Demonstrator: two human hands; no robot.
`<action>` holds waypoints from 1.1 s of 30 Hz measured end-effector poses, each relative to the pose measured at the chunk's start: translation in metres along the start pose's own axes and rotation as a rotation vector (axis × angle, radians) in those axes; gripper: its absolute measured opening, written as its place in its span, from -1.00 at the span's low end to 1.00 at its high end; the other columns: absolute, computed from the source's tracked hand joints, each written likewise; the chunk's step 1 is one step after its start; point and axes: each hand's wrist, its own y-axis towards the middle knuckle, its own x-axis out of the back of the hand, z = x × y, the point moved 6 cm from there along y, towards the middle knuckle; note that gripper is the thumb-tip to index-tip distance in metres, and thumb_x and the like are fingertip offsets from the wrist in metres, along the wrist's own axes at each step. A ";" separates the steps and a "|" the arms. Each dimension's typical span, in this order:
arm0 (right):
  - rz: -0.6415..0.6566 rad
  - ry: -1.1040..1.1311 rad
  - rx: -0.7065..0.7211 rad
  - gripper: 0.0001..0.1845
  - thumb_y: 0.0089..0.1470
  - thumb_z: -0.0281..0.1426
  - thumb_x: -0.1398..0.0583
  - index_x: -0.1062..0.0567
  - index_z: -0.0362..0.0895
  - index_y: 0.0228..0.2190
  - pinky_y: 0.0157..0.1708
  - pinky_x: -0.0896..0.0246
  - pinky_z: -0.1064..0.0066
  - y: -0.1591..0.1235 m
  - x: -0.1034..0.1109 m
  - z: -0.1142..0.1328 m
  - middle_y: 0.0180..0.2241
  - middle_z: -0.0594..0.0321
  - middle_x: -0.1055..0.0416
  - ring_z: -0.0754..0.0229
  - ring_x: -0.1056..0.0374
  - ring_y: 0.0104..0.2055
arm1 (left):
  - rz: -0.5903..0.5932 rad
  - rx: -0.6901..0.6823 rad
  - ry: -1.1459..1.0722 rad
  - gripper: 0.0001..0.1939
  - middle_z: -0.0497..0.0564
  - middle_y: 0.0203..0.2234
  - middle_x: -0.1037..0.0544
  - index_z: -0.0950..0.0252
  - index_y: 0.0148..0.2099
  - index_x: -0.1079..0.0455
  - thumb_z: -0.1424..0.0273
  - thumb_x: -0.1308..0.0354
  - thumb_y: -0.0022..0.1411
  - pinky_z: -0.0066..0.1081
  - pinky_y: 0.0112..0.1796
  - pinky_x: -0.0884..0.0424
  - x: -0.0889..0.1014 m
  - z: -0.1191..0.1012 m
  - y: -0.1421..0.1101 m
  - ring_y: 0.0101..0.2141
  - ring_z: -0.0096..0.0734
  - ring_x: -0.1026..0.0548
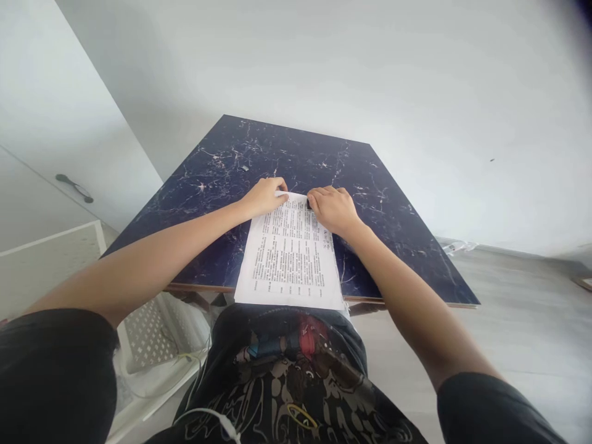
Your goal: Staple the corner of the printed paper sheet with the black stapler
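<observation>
A stack of printed paper sheets lies on the dark blue marbled table, its near end reaching the table's front edge. My left hand is at the far left corner of the sheets, thumb and fingers closed on the paper, where a bit of the edge looks lifted. My right hand rests at the far right corner with its fingers curled. A small black thing shows at its fingertips, against the paper; most of it is hidden, so its kind cannot be told. Handwriting runs along the right side of the top sheet.
A white wall stands behind the table. At the left is a white cabinet door with a dark handle. Below the table's left side sits a white perforated basket. A white cable crosses my lap. Clear plastic lies on the floor at right.
</observation>
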 end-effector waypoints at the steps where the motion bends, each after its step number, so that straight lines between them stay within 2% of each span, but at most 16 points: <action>1: 0.008 0.045 0.009 -0.53 0.45 -0.19 0.13 -0.50 -0.07 0.00 -0.03 -0.22 0.05 -0.001 0.002 -0.005 0.02 0.03 -0.55 -0.13 -0.41 0.05 | 0.000 -0.004 0.008 -0.86 0.13 -0.13 -0.66 0.24 -0.11 -0.51 0.34 -0.23 0.29 -0.15 -0.05 -0.45 0.000 0.001 0.000 -0.08 -0.07 -0.59; 3: 0.038 0.125 0.034 -0.64 0.39 -0.13 -0.03 -0.45 -0.03 0.02 -0.17 -0.25 0.15 -0.003 0.004 -0.016 -0.01 0.08 -0.55 -0.08 -0.44 -0.04 | -0.006 -0.024 0.018 -0.84 0.16 -0.11 -0.66 0.24 -0.10 -0.51 0.33 -0.22 0.30 -0.12 -0.05 -0.45 0.000 0.001 0.000 -0.05 -0.02 -0.59; 6: 0.050 0.191 0.015 -0.71 0.24 -0.15 -0.22 -0.44 -0.03 -0.09 -0.30 -0.20 0.21 -0.005 0.008 -0.036 -0.17 0.12 -0.56 -0.04 -0.44 -0.20 | -0.045 -0.081 -0.002 -0.84 0.14 -0.12 -0.67 0.23 -0.11 -0.51 0.33 -0.22 0.29 -0.11 -0.04 -0.45 0.004 -0.001 -0.002 -0.05 -0.04 -0.60; 9: -0.055 0.258 -0.063 -0.74 0.19 -0.17 -0.25 -0.43 -0.05 -0.16 -0.31 -0.20 0.21 -0.006 0.019 -0.059 -0.27 0.14 -0.54 -0.02 -0.43 -0.26 | -0.116 -0.149 -0.050 -0.86 0.09 -0.17 -0.68 0.23 -0.13 -0.52 0.32 -0.21 0.30 -0.15 -0.06 -0.46 0.014 -0.005 -0.006 -0.15 -0.14 -0.62; 13: -0.200 0.223 -0.248 -0.71 0.15 -0.17 -0.27 -0.45 -0.07 -0.18 -0.33 -0.19 0.21 -0.017 0.032 -0.102 -0.30 0.09 -0.53 -0.04 -0.41 -0.29 | -0.165 -0.268 -0.089 -0.86 0.03 -0.21 -0.68 0.22 -0.12 -0.52 0.33 -0.18 0.34 -0.23 -0.16 -0.46 0.025 -0.014 -0.013 -0.24 -0.23 -0.62; 15: -0.194 0.177 -0.319 -0.71 0.12 -0.17 -0.28 -0.46 -0.08 -0.20 -0.34 -0.18 0.21 -0.022 0.031 -0.121 -0.31 0.07 -0.53 -0.05 -0.40 -0.29 | -0.191 -0.332 -0.091 -0.85 0.02 -0.22 -0.68 0.22 -0.11 -0.52 0.32 -0.17 0.35 -0.26 -0.20 -0.45 0.029 -0.020 -0.017 -0.26 -0.26 -0.61; 17: -0.137 0.143 -0.338 -0.72 0.09 -0.18 -0.29 -0.47 -0.09 -0.22 -0.34 -0.17 0.21 -0.024 0.026 -0.133 -0.32 0.07 -0.52 -0.05 -0.39 -0.29 | -0.224 -0.377 -0.092 -0.83 0.02 -0.24 -0.68 0.23 -0.10 -0.52 0.30 -0.16 0.37 -0.26 -0.22 -0.44 0.033 -0.025 -0.020 -0.29 -0.28 -0.60; 21: -0.015 0.121 -0.297 -0.77 0.09 -0.21 -0.27 -0.48 -0.07 -0.25 -0.35 -0.14 0.21 -0.023 0.016 -0.132 -0.34 0.10 -0.50 -0.03 -0.37 -0.31 | -0.271 -0.411 -0.085 -0.80 0.02 -0.27 -0.67 0.24 -0.10 -0.52 0.25 -0.16 0.39 -0.25 -0.24 -0.43 0.037 -0.030 -0.024 -0.35 -0.31 -0.57; 26: 0.001 0.125 -0.277 -0.77 0.11 -0.22 -0.25 -0.46 -0.08 -0.24 -0.37 -0.10 0.22 -0.020 0.017 -0.121 -0.33 0.09 -0.50 -0.01 -0.37 -0.31 | -0.294 -0.415 -0.072 -0.80 0.03 -0.26 -0.67 0.23 -0.11 -0.53 0.24 -0.16 0.39 -0.26 -0.27 -0.42 0.039 -0.030 -0.024 -0.35 -0.31 -0.56; 33: 0.019 0.144 -0.278 -0.79 0.12 -0.23 -0.25 -0.44 -0.08 -0.25 -0.39 -0.08 0.22 -0.021 0.017 -0.121 -0.34 0.09 -0.49 0.01 -0.34 -0.33 | -0.294 -0.421 -0.087 -0.79 0.02 -0.31 -0.66 0.24 -0.12 -0.53 0.24 -0.16 0.39 -0.28 -0.30 -0.42 0.040 -0.032 -0.025 -0.38 -0.33 -0.55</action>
